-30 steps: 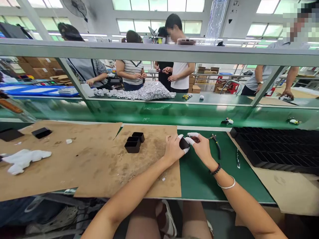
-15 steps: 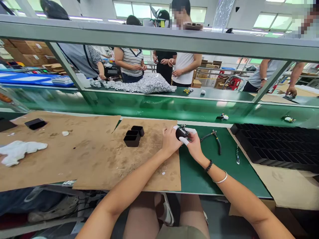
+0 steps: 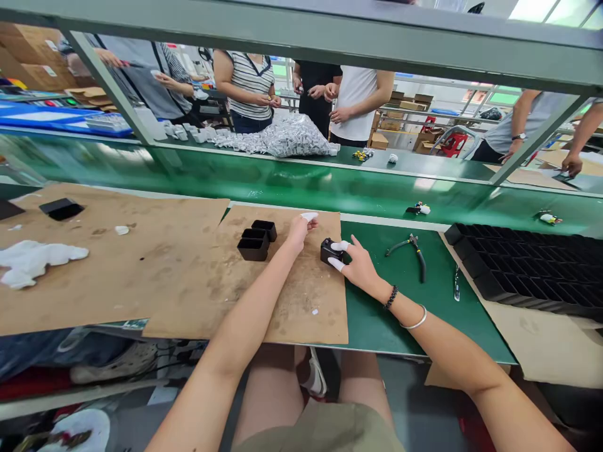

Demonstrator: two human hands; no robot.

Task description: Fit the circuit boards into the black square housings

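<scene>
On the brown cardboard, a small black box stands between the thumb and fingers of my right hand, which wears white finger cots. Dark parts show at its top, but I cannot make them out. My left hand is off to the left of this box, its fingers stretched out with a white cot on one of them, and nothing shows in it. Several open-topped black boxes sit together on the cardboard, left of my left hand.
Cutting pliers and a small metal tool lie on the green mat. Rows of black boxes fill the right side. A white cloth lies at left. Co-workers stand beyond the metal frame, near bagged white parts.
My left hand has let go of the black box and moved left. The box has come down to the cardboard in my right hand. The view has tilted downward.
</scene>
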